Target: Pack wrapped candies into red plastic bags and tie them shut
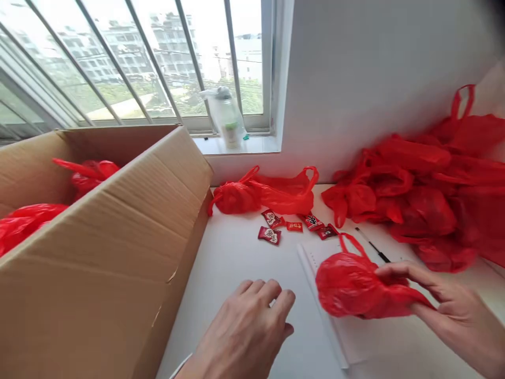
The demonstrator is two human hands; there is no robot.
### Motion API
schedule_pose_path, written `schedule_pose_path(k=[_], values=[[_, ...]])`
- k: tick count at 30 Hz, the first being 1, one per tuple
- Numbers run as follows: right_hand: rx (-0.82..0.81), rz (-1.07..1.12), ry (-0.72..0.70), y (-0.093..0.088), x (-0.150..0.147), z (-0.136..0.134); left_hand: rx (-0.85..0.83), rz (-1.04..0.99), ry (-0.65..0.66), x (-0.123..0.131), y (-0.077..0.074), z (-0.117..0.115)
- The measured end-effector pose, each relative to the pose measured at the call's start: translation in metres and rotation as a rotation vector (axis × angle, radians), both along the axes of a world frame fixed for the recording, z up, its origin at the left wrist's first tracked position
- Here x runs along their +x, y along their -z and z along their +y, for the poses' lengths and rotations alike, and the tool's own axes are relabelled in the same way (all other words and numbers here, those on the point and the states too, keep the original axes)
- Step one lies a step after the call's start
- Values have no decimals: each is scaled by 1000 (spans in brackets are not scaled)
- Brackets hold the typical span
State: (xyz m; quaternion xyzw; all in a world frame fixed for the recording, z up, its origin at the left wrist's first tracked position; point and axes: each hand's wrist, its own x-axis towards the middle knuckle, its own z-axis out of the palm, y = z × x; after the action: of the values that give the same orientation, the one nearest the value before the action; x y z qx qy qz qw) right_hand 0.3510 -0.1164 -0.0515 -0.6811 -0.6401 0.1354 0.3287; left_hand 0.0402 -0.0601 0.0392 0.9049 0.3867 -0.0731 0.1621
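Held in my right hand (pixel 445 305) is a filled red plastic bag (pixel 351 287), gripped at its gathered side between thumb and fingers. A handle loop of the bag sticks up on its far side. My left hand (pixel 252 326) hovers over the white table (pixel 221 268), fingers loosely bent and the thumb apart, with nothing visible in it. Beyond it lie several small wrapped candies (pixel 270 235) in red and dark red wrappers. Behind these, against the wall, rests another red plastic bag (pixel 236 197) with its handles up.
On the left stands a large open cardboard box (pixel 130 231) with tied red bags (pixel 89 176) inside. A heap of red plastic bags (pixel 418 184) fills the right side. A pen (pixel 373 246) and white paper (pixel 311 263) lie nearby; a bagged bottle (pixel 229 118) stands on the windowsill.
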Motion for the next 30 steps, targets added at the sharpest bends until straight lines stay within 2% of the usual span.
schedule_pose_path(k=[3,5,8,10,15,21,25,30], values=[[-5,84,-322,-8,-75,39,-2,-45,-144,-12,-2,1],[-23,90,-487,-9,-109,56,13,-78,-204,-20,2,6],[-109,56,-776,-8,-127,68,7,-72,-236,-27,13,16],[-147,81,-863,-10,-124,71,-8,-61,-240,-29,21,22],[-89,66,-668,-7,-121,83,-1,-75,-169,-22,42,32],[-84,-160,-657,9,-150,90,63,6,-167,-13,64,41],[-79,-210,-624,14,-154,90,19,48,-129,-8,60,49],[-90,-81,-576,7,-138,93,58,-1,-148,-9,48,54]])
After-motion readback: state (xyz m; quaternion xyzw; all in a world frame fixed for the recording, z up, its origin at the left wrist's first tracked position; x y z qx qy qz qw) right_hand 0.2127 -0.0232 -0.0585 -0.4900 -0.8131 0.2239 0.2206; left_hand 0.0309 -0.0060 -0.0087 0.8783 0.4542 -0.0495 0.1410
